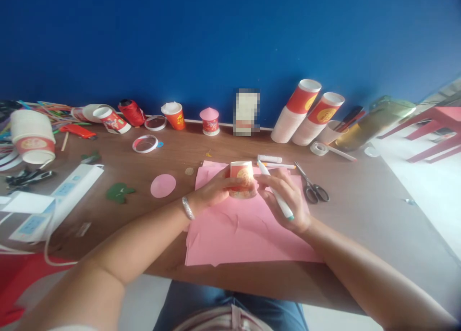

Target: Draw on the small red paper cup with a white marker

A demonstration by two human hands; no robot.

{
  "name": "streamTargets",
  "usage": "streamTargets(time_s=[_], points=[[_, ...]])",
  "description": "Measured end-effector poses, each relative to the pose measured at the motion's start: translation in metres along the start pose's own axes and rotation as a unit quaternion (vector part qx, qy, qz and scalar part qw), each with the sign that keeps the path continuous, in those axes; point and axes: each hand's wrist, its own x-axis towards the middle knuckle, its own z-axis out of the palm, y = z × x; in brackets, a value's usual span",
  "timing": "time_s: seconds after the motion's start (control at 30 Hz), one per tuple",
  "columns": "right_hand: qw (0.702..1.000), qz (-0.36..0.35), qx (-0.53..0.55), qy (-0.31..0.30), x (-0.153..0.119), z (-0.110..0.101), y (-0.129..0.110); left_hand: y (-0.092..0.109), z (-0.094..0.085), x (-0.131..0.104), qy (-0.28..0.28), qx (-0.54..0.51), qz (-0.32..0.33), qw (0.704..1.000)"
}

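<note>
A short red and white paper cup piece point(242, 177) is held above pink paper sheets point(248, 235). My left hand point(216, 189) grips it from the left side, with a silver bracelet on the wrist. In my right hand point(286, 196) is a white marker point(276, 191) with a green end, its upper tip close to the cup's right side. Behind my hands lie a white marker point(270, 158) and an orange pen point(288, 165). Black scissors point(315, 189) rest right of the sheets.
A pink paper circle point(163, 185) and green cutout point(118, 192) lie left. Further left is a power strip point(57, 201). Along the wall stand a small pink-roofed cup point(210, 121), an orange cup point(175, 116), cup stacks point(297, 111) and a bottle point(374, 124). A tape roll point(319, 149) lies nearby.
</note>
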Motion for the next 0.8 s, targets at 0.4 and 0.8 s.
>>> streamTargets(time_s=[0.4, 0.8], points=[[0.993, 0.007, 0.101, -0.056, -0.018, 0.002, -0.016, -0.007, -0.007, -0.001, 0.005, -0.005, 0.007, 1.000], [0.987, 0.129, 0.098, -0.010, -0.041, -0.010, -0.024, -0.006, -0.005, 0.001, 0.004, -0.015, 0.003, 1.000]])
